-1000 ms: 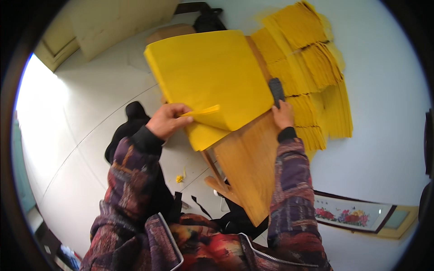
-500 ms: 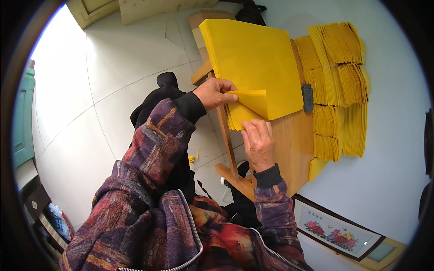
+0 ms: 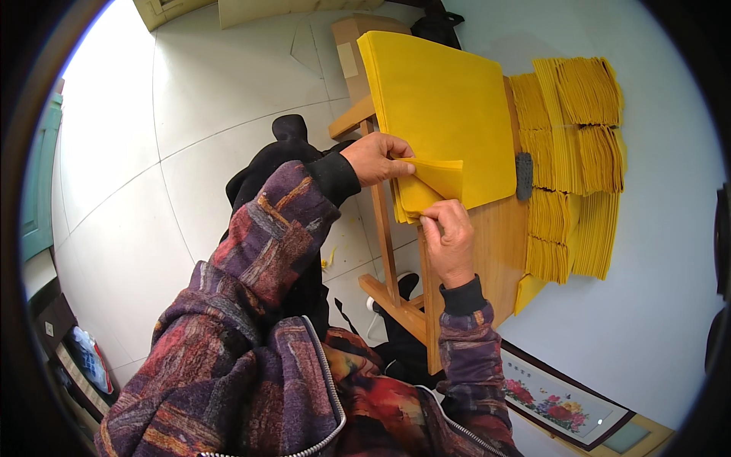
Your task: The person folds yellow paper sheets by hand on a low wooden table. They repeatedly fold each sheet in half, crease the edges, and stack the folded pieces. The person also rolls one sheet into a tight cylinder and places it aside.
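A thick stack of large yellow paper sheets [image 3: 442, 99] lies on a wooden table. My left hand [image 3: 378, 158] is at the stack's left edge, its thumb and fingers closed on a lifted sheet. That yellow sheet [image 3: 448, 179] is folded back on itself, its turned-up flap standing over the stack. My right hand [image 3: 452, 242] is at the near corner, thumb and forefinger pressed together at the edge of the paper. How many sheets lie between those fingertips is hidden.
Bundles of folded yellow paper [image 3: 586, 99] line the table's wall side. A small dark grey block [image 3: 524, 175] touches the stack's right edge. The wooden table [image 3: 491, 244] has open-framed legs. A cardboard box [image 3: 352, 57] stands beyond it; a framed flower picture [image 3: 563, 404] is at lower right.
The whole view has shifted slightly. My right thumb, tucked behind the hand before, now shows against the forefinger at the paper's corner. My left hand keeps hold of the folded-back sheet.
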